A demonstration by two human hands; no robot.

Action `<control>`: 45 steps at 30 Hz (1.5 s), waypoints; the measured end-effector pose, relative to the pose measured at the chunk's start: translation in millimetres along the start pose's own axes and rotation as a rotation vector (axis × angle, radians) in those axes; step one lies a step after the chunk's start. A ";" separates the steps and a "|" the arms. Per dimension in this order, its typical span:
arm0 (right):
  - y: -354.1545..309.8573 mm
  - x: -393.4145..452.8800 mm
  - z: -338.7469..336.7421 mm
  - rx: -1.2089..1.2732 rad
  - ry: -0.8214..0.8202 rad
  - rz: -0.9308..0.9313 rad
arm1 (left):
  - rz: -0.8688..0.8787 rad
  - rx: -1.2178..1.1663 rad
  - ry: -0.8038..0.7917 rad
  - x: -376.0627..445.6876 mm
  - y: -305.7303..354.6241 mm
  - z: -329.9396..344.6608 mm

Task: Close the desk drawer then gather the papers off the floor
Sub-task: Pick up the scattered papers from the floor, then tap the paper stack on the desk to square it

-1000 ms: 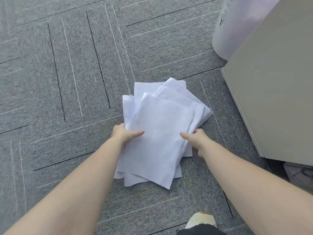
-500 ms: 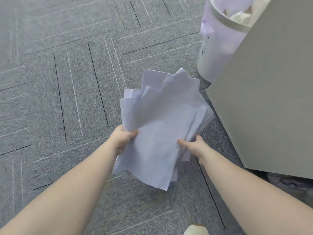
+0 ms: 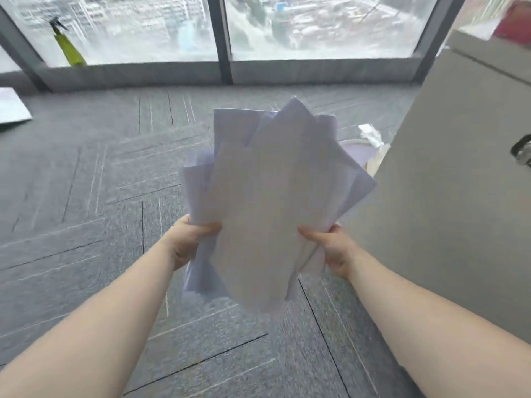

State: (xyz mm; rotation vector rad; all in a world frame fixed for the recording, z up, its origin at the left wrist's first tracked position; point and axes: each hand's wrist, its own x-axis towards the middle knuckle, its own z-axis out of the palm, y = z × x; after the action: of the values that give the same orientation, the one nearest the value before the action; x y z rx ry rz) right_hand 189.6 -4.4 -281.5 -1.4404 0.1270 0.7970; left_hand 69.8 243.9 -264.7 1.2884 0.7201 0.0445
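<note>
A loose, uneven stack of white papers (image 3: 267, 196) is held up in the air in front of me, well above the grey carpet. My left hand (image 3: 186, 241) grips its left edge and my right hand (image 3: 330, 248) grips its right edge, thumbs on top. The sheets fan out at the far end. To the right stands the grey desk cabinet (image 3: 448, 196); a metal lock or handle (image 3: 523, 152) shows on its face at the frame's right edge. I cannot tell from here whether its drawer is shut.
A white waste bin (image 3: 362, 150) with crumpled paper sits behind the papers, beside the cabinet. A flat white sheet or board (image 3: 11, 107) lies at the far left. Large windows and a sill run along the back, with a yellow-green spray bottle (image 3: 69, 50) on it.
Both hands have lifted the papers off the carpet and raised them. My view has tilted up, so the windows and the cabinet's front now show.
</note>
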 end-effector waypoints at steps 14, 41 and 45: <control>-273.5 -190.7 19.0 -0.121 -0.158 -0.529 | 0.430 -0.036 -0.231 -160.1 271.7 60.7; -394.1 -499.9 -325.2 0.012 0.311 -0.830 | 0.615 -0.053 -0.738 -330.2 326.6 478.2; -382.3 -501.8 -354.7 -0.001 0.419 -0.801 | 0.623 0.006 -0.755 -327.9 315.0 505.5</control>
State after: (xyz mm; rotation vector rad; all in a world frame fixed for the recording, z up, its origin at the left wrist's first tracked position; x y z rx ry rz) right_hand 163.1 -504.0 241.5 -1.4743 -0.1322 -0.1604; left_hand 182.3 -227.2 212.5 1.3606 -0.3347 0.0549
